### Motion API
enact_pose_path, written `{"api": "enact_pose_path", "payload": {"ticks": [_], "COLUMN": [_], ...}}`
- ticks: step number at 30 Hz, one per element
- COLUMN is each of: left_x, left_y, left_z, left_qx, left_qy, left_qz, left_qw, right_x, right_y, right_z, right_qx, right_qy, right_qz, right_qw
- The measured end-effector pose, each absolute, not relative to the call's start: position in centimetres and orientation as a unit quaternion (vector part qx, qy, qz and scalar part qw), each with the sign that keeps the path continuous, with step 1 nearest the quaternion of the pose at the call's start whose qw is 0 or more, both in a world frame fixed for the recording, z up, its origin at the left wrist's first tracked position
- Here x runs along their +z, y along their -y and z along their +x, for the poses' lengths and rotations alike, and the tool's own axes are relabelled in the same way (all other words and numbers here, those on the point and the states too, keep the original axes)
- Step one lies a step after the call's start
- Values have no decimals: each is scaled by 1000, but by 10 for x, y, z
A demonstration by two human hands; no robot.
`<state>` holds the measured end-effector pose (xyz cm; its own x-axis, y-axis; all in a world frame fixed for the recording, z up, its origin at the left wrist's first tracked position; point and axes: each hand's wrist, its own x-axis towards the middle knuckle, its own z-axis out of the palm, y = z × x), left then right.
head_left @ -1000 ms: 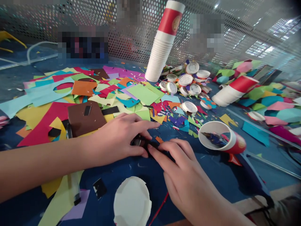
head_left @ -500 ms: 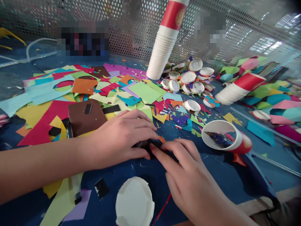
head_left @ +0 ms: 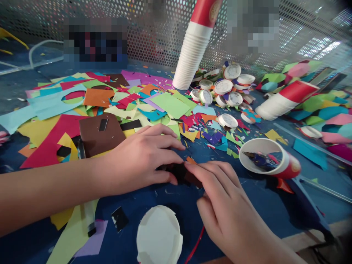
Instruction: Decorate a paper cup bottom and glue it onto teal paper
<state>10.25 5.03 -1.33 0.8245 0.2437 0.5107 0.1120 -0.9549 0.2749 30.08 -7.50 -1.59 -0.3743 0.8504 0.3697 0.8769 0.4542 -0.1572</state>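
Note:
A small dark brown piece [head_left: 189, 178], seemingly paper, lies low over the table between my hands. My left hand [head_left: 145, 157] is curled over its left end, with the thumb below and the fingers above; what lies under the palm is hidden. At the piece's right end is my right hand [head_left: 225, 205], its index fingertip pressed on the top edge and the other fingers bent together. Below them rests a white round paper-cup base [head_left: 159, 234]. A black scrap [head_left: 119, 219] and a clear-barrelled pen [head_left: 88, 216] lie left of it, the pen passing under my left forearm.
Coloured paper scraps [head_left: 170, 104] cover the back left, with a brown sheet [head_left: 99, 135] nearer. A tall paper-cup stack [head_left: 191, 51] leans behind. Cut cup bases [head_left: 222, 87] are heaped beside it. On the right are a tipped cup holding tools [head_left: 288, 165] and a dark-blue glue gun [head_left: 299, 205].
My right hand has shifted slightly right, and its index finger has moved along the dark piece, showing more of its brown surface. My left hand stays nearly in place. The view has shifted a little.

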Motion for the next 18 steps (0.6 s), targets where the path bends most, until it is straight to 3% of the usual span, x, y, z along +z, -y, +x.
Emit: {"api": "enact_pose_path", "payload": {"ticks": [8, 18], "left_x": [-14, -11], "left_y": [-52, -50], "left_z": [102, 100], "left_qx": [282, 277], "left_qy": [-95, -95], "left_qz": [948, 947], "left_qw": [115, 130], "right_x": [0, -5], "right_y": [76, 88], "right_z": [307, 320], "right_qx": [-16, 105], "right_qy": [764, 628], "right_qz": [-548, -625], "right_qw": [339, 452]}}
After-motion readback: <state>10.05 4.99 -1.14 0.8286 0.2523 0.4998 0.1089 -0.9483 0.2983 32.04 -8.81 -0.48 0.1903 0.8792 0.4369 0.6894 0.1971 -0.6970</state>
